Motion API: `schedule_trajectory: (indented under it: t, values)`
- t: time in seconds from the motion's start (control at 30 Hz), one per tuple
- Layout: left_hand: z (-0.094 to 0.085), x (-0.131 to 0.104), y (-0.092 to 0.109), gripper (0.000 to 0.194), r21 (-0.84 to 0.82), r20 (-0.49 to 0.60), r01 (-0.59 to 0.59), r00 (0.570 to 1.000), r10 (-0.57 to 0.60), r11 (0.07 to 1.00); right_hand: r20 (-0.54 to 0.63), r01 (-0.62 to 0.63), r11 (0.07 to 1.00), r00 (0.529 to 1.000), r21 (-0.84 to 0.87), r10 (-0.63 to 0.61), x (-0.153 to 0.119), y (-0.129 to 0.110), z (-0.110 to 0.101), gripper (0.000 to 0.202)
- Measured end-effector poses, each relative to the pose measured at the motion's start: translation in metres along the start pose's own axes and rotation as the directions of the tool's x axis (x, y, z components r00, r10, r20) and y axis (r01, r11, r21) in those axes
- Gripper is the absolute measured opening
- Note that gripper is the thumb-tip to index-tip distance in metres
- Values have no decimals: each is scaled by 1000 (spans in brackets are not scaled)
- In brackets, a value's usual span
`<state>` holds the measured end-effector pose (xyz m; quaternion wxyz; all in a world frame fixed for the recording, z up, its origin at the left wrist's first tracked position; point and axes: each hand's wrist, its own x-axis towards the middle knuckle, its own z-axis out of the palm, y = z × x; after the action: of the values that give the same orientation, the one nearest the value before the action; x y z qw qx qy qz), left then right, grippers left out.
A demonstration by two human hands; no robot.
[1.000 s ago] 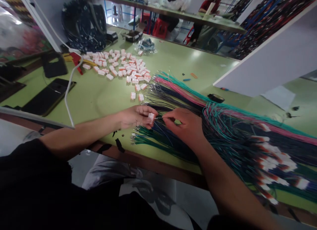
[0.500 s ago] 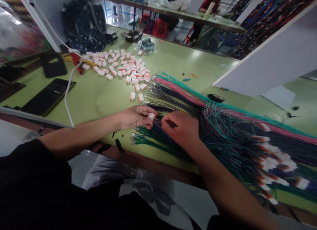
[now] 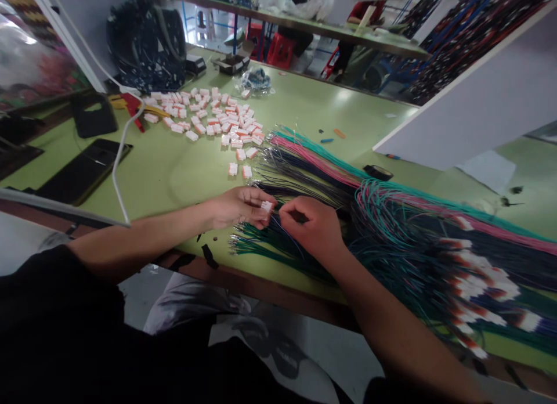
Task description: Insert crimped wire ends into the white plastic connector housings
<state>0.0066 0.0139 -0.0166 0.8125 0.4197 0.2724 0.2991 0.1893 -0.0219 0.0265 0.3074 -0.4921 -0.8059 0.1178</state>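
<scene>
Between the thumb and fingers of my left hand point(image 3: 239, 208) is a small white and orange connector housing point(image 3: 266, 206). Close on its right, my right hand point(image 3: 314, 225) is closed in a pinch on a thin wire, whose end points at the housing. Whether the wire tip sits inside the housing is too small to tell. Beneath both hands lie bundles of wires with metal terminals, among them dark green wires point(image 3: 256, 247), black wires point(image 3: 300, 189) and pink wires point(image 3: 308, 154). Loose connector housings point(image 3: 232, 119) are scattered beyond my left hand.
Finished-looking wires with white and orange connectors point(image 3: 483, 282) pile up at the right. At the left lie a phone point(image 3: 80, 170), red and yellow pliers point(image 3: 134, 109) and a white cable point(image 3: 116, 166). A black tape roll point(image 3: 378, 172) sits near a white panel point(image 3: 470, 85).
My right hand has shifted slightly left, nearer to the connector housing. My left hand keeps its grip and has hardly moved.
</scene>
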Motion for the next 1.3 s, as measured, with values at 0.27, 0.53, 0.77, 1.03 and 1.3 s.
schedule_trajectory:
  t: [0.27, 0.53, 0.77, 1.03, 1.3]
  values:
    - [-1, 2, -3, 30, -27, 24, -2, 1000, 3, 1000, 11, -35, 999, 999, 33, 35, -1, 0, 2, 15]
    - [0, 1, -5, 28, -5, 22, -2, 1000, 2, 1000, 55, -32, 999, 998, 30, 30, -1, 0, 6, 17]
    - [1, 1, -3, 31, 18, 10, 6, 1000, -6, 1000, 160, -68, 997, 985, 42, 61, 3, 2, 3, 16]
    - [7, -5, 7, 30, 98, 128, -19, 992, 7, 995, -8, -254, 882, 962, -398, 273, 52, 85, -43, 17]
    - [1, -3, 3, 31, 105, 124, -12, 992, -1, 994, 33, -258, 786, 942, -562, 333, 64, 125, -22, 22]
